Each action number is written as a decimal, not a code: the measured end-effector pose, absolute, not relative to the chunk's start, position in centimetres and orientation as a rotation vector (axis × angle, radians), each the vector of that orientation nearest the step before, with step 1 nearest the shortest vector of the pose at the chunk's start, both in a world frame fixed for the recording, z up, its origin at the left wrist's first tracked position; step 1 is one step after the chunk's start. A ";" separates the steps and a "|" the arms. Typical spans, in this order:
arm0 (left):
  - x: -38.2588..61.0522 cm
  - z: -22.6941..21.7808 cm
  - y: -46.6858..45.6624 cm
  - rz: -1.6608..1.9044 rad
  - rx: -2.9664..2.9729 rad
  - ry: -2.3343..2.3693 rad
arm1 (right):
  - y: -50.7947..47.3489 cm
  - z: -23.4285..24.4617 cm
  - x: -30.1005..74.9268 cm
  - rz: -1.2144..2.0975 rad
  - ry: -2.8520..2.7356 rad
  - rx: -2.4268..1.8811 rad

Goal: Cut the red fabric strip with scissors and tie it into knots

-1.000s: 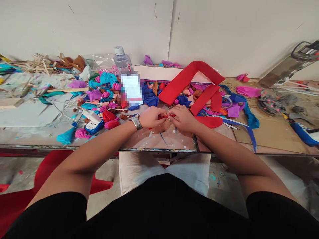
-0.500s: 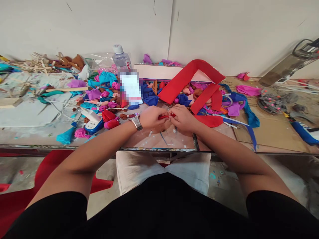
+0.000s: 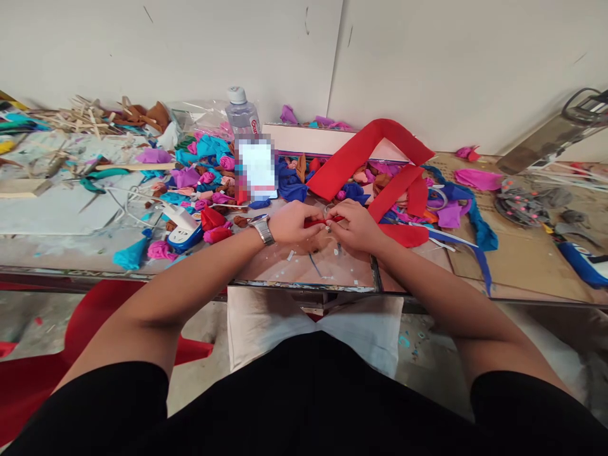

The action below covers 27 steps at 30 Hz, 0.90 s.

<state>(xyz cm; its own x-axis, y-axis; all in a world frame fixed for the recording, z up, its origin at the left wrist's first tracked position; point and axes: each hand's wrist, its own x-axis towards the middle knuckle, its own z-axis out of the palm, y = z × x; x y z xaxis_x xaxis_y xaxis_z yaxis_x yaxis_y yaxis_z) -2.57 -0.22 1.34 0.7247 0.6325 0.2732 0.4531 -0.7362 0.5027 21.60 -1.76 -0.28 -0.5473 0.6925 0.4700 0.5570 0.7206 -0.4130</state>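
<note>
Between my two hands, close over the table, is a small piece of red crepe paper (image 3: 312,223), mostly covered by the fingers. My left hand (image 3: 291,223), with a metal watch on its wrist, pinches one side of it. On the other side, my right hand (image 3: 354,227) has its thumb and fingertips closed on the same piece, almost touching the left. Just beyond the hands lies a long folded red crepe paper strip (image 3: 349,155). A separate red piece (image 3: 403,235) rests beside the right wrist.
Crumpled coloured paper flowers (image 3: 211,152) are heaped behind the hands. A phone (image 3: 257,166) leans there before a water bottle (image 3: 243,114). To the left are a power strip (image 3: 184,235) and green-handled pliers (image 3: 107,173). Cardboard (image 3: 513,259) covers the right side.
My view has shifted slightly, so the table's things sit a little further right. Both hands keep their pinch on the red crepe paper, with only small finger movement.
</note>
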 end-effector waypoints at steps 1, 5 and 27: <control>-2.6 1.4 -0.2 0.618 2.509 0.834 | -1.7 -0.3 21.6 0.281 -2.297 -0.941; -2.6 1.4 -0.2 0.639 2.497 0.831 | -1.7 -0.5 21.7 0.260 -2.299 -0.938; -2.5 2.0 -0.6 0.601 2.423 0.814 | -1.8 -0.2 21.6 0.285 -2.293 -0.914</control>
